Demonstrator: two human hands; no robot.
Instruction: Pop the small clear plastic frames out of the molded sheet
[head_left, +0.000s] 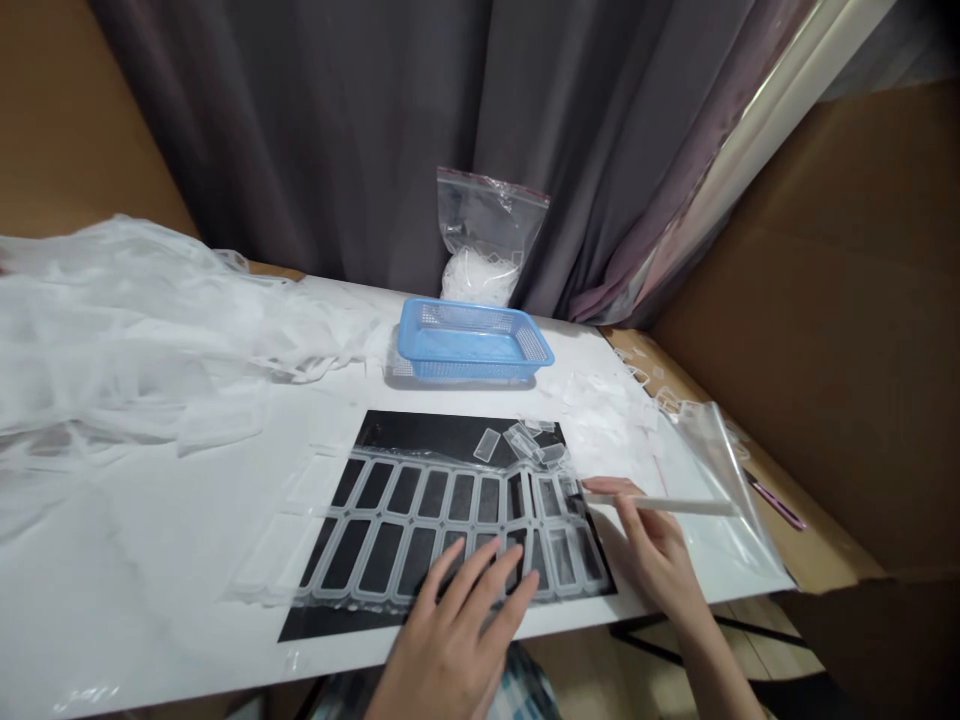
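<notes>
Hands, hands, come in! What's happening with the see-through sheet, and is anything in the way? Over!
Left hand spread on sheet. Right hand holding white stick, tip at sheet's right end. Loose clear pieces by far edge. Over.

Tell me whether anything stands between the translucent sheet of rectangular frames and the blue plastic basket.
Loose clear rectangles lie beyond the far edge of the sheet, at right; elsewhere, nothing visible blocks the way to the basket.

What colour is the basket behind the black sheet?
The basket is light blue, seen in the head view.
</notes>
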